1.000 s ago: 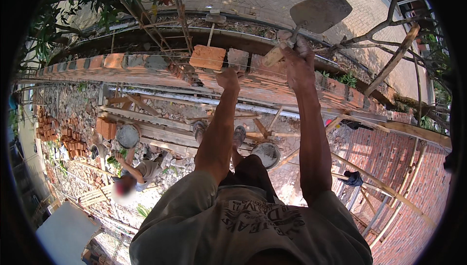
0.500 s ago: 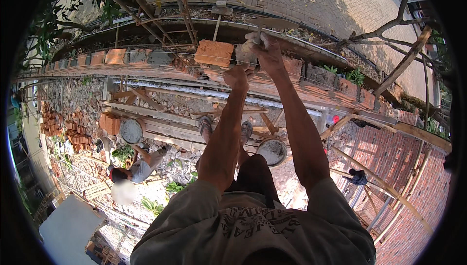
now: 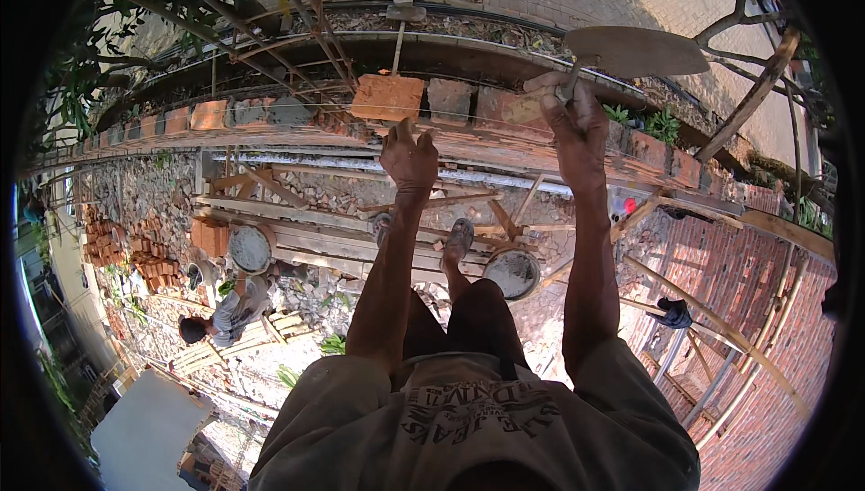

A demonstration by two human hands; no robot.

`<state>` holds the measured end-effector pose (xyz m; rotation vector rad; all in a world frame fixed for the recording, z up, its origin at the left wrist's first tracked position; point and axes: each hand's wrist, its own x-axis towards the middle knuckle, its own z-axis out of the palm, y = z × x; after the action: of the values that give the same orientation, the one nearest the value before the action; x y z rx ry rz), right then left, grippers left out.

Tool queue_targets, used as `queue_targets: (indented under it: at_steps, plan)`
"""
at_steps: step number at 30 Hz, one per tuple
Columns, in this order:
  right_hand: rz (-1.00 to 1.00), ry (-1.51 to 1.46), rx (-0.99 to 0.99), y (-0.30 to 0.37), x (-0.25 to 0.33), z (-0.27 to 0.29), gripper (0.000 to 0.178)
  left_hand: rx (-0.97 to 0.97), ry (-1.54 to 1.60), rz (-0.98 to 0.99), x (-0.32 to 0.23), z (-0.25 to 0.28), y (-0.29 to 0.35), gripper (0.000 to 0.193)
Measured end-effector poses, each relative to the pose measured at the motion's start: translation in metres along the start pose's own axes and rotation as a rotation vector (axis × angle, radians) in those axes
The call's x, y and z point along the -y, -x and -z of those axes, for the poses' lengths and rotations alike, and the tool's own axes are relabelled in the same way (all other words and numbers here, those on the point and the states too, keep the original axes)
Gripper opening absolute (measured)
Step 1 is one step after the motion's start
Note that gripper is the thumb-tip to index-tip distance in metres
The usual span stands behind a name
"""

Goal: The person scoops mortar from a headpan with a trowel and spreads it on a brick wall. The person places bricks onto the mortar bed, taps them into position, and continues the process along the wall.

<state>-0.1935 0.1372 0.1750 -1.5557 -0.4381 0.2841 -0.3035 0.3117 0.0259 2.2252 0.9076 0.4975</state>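
- Seen from the head, looking down past outstretched forearms onto the top of a brick wall (image 3: 270, 126) under construction.
- Right hand (image 3: 575, 122) closed around the wooden handle of a trowel (image 3: 635, 50); fingers wrapped tight, blade lifted clear above the wall.
- Trowel blade pointing out and to the right of the gripping fingers, long axis running roughly left to right, flat and broad.
- Left hand (image 3: 408, 156) empty, fingers loosely curled and slightly spread, holding nothing.
- Orange brick (image 3: 387, 96) lying on the wall's top course just beyond the left fingertips, near but not clearly touching; long axis along the wall line, left to right.
- Left hand the nearer one to that brick; right hand well off to its right, beyond a grey mortar-smeared block (image 3: 450, 99).
- Both arms extended straight forward, nearly parallel, left wrist level, right wrist raised higher.
- Below the fingers: wooden scaffold planks (image 3: 306, 221), two feet in sandals, and a mortar bucket (image 3: 511, 273) beside the right leg.
- Far below left: another person (image 3: 225, 311) crouched among rubble and stacked bricks.
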Motion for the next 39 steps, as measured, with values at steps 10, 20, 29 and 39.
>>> queue_targets:
  at_steps: [10, 20, 29, 39]
  plan:
    - [-0.442, 0.572, 0.559, 0.162, -0.051, 0.055, 0.029, 0.243, -0.491, -0.809, 0.051, 0.054, -0.082, 0.075]
    - [-0.771, 0.023, 0.703, 0.115, -0.114, -0.022, 0.027, 0.158, -0.624, -0.837, 0.076, 0.046, -0.084, 0.06]
    - [-0.693, 0.011, 0.718, 0.096, -0.08, -0.023, 0.023, 0.195, -0.561, -0.76, 0.088, 0.035, -0.088, 0.058]
    - [-0.04, -0.353, 0.024, 0.025, 0.011, -0.009, 0.022, 0.194, -0.327, -0.765, 0.088, 0.037, -0.086, 0.063]
